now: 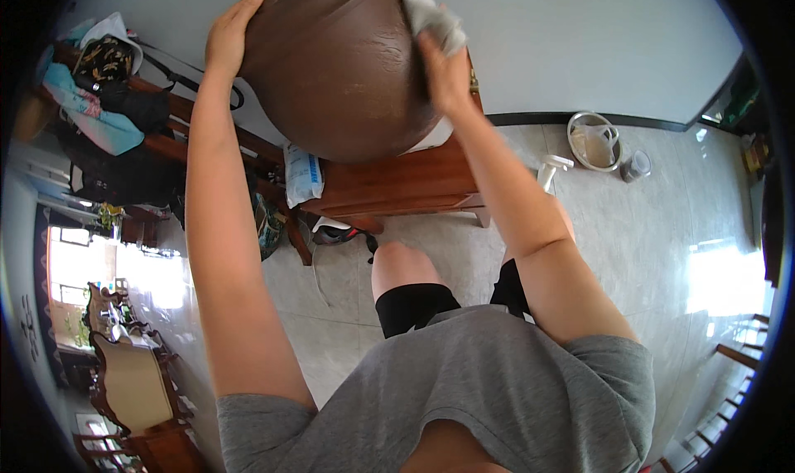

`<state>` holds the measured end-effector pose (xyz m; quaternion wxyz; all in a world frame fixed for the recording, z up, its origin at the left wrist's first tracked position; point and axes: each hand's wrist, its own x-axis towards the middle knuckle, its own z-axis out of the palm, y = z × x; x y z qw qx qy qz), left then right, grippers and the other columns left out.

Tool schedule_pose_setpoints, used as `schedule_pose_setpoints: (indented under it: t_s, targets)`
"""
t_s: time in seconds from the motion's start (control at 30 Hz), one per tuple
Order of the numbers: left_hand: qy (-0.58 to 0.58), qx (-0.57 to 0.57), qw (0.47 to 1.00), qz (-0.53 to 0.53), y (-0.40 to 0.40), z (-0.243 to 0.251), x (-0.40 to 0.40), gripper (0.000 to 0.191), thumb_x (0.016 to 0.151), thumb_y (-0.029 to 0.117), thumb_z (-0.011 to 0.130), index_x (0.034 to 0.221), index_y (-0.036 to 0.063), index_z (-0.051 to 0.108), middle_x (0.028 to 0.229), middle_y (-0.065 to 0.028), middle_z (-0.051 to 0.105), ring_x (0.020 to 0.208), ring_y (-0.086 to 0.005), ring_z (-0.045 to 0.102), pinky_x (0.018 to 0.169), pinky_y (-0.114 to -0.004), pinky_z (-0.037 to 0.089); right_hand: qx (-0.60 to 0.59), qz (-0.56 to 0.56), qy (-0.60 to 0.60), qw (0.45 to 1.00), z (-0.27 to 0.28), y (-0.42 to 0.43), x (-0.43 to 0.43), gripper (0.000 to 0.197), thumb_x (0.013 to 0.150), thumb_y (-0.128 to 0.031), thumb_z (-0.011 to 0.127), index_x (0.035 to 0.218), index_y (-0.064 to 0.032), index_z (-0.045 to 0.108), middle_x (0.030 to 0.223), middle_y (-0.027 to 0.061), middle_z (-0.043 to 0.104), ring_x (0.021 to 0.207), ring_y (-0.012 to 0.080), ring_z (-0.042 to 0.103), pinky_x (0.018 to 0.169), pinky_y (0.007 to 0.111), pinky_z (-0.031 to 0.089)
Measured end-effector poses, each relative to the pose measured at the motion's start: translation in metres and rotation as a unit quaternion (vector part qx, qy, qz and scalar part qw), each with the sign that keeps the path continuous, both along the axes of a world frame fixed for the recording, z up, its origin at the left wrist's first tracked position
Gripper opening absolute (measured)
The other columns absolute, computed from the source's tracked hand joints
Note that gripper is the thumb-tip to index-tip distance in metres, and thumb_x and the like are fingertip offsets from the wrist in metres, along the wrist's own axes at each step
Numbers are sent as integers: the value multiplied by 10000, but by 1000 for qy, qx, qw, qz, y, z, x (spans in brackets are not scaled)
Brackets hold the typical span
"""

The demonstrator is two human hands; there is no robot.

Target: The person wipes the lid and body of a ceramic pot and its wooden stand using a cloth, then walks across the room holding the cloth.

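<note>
A large, rounded brown vessel (348, 81), glossy and creased in places, stands over a reddish wooden cabinet (397, 178) at the top of the view; its top is cut off. My left hand (233, 35) rests against its left side, fingers extended, holding nothing. On the opposite side, my right hand (447, 69) presses a crumpled whitish cloth (435, 19) to the vessel's surface. The cloth is slightly blurred. A packet of wipes or tissues (304, 175), white and blue, lies at the cabinet's left end.
A white pump or spray top (556, 162) shows beside my right forearm. On the tiled floor stand a metal-rimmed basin (594, 142) and a small container (636, 166). Bags and cloths hang over a wooden rack (168, 109) at left. A grey wall (577, 44) rises behind.
</note>
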<state>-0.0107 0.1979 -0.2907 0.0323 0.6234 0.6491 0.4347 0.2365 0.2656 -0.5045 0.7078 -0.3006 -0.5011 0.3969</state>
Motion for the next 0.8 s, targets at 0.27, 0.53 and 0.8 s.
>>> schedule_pose_setpoints:
  t_s: [0.27,0.53,0.8]
  targets:
    - [-103,34,991,-78,4,-1,3,428,1006,418,613,1142,32,738,1018,-31,722,898,-123,633,834,-274,491,-286,263,-6,921,-2,134,30,663,941,-501,609,1344,23,555,1169,180,665,965,287,672,908,426,516]
    - [-75,2,997,-28,-19,8,10,460,999,441,618,1184,36,733,1051,-35,729,953,-127,638,878,-278,490,-172,130,54,975,-8,22,8,569,1006,-403,497,1402,5,524,1364,178,576,1249,297,534,1042,446,416]
    - [8,-16,1000,4,-27,14,20,539,979,540,585,1189,66,731,1080,-73,744,971,-176,665,901,-326,491,61,-124,-212,967,77,-55,-33,666,953,-255,636,1456,105,389,1500,286,446,1400,491,372,1177,504,287]
